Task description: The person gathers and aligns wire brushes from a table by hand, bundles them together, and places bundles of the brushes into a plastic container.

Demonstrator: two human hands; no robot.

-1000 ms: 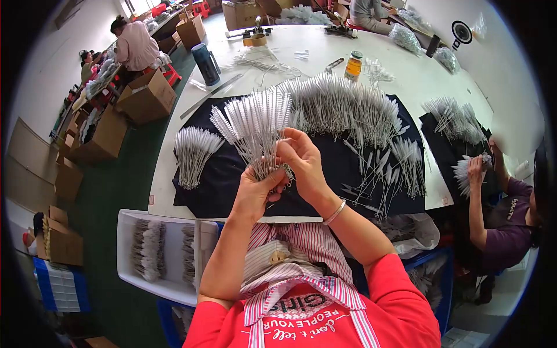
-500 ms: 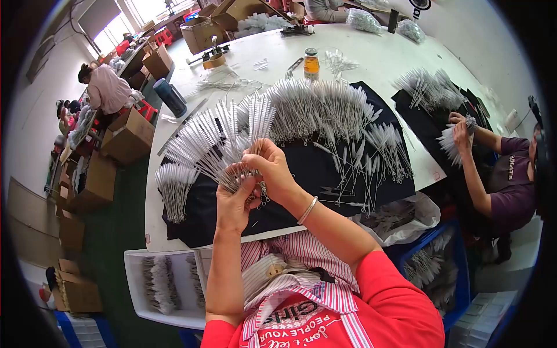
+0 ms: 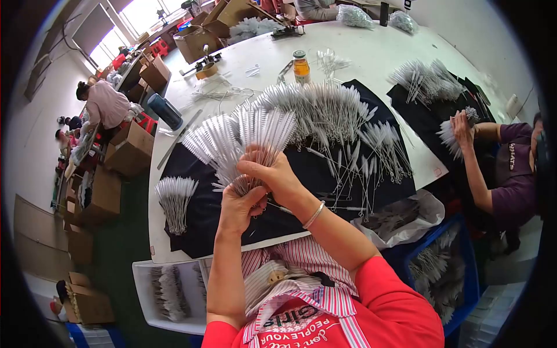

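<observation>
A fanned bunch of small white bristle brushes (image 3: 217, 142) with thin wire stems is held up over the black cloth (image 3: 200, 239). My left hand (image 3: 239, 206) closes round the lower stems. Just above and to the right, my right hand (image 3: 270, 177) grips the stems of the same bunch, thumb pressed across them. The looped wire ends are mostly hidden by my fingers. Left of my hands lies a small pile of brushes (image 3: 175, 200). Behind and to the right spreads a large heap of brushes (image 3: 319, 110), with looser brushes (image 3: 383, 148) beside it.
A glass jar (image 3: 301, 68), a roll of tape (image 3: 206, 71) and a dark blue bottle (image 3: 165, 111) stand on the white table (image 3: 371, 55). Below the edge are a white bin (image 3: 142, 290) and a blue crate (image 3: 473, 278). At the right, a co-worker's hands (image 3: 463, 132) hold brushes.
Both hands have shifted slightly right and down with the bunch. The brushes at its right side are fanned wider and lean more to the right. The view has moved a little.
</observation>
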